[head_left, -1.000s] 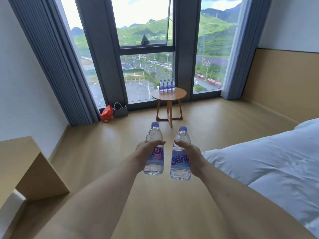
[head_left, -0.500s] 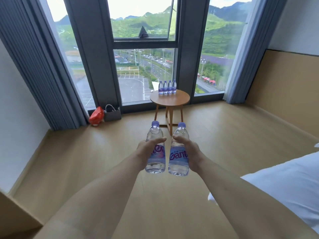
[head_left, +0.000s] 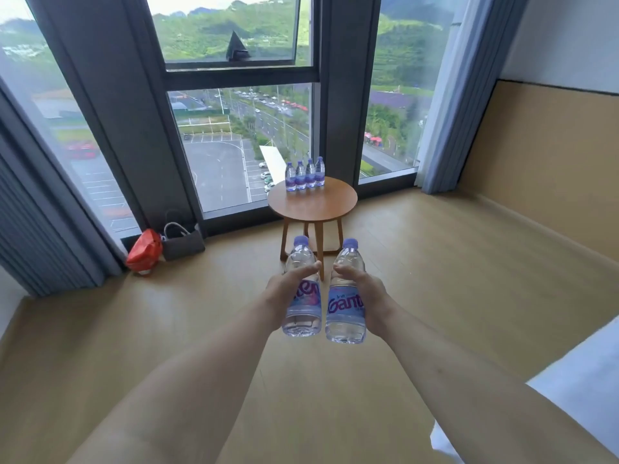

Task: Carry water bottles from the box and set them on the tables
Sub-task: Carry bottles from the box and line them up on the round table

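My left hand grasps one water bottle around its label, thumb across the front, and my right hand grasps a second bottle the same way; I see only thumbs and the backs of the hands, with the other fingers hidden behind the bottles. Both bottles are upright, clear, full of water, with pale purple caps and purple-and-white labels; the left hand covers part of its label's lettering. They hang side by side above the wooden floor, just apart. Ahead stands a round wooden tabletop by the window, carrying a row of four matching bottles at its far edge, too small to read. A white bed is cut off at right. A red bag and grey bag sit near the curtain.
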{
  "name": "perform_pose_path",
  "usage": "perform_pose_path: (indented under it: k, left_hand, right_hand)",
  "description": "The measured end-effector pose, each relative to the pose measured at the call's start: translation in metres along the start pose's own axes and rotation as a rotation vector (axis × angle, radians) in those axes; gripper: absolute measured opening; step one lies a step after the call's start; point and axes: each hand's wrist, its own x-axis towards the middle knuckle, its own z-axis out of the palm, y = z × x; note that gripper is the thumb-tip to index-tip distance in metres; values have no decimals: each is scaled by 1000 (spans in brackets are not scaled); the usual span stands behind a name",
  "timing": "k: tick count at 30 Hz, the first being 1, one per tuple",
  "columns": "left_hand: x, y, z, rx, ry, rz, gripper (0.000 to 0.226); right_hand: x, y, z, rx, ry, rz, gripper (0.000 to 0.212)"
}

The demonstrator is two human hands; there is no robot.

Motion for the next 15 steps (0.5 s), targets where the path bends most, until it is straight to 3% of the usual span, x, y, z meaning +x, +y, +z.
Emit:
perform_pose_path:
  k: [7, 15]
  left_hand:
    - [170, 44, -2, -3, 46, -37, 69]
    - [329, 140, 7, -17, 106, -77, 71]
  right_hand:
    - [175, -42, -7, 47, -34, 13, 58]
    - [357, -126, -13, 39, -75, 121, 61]
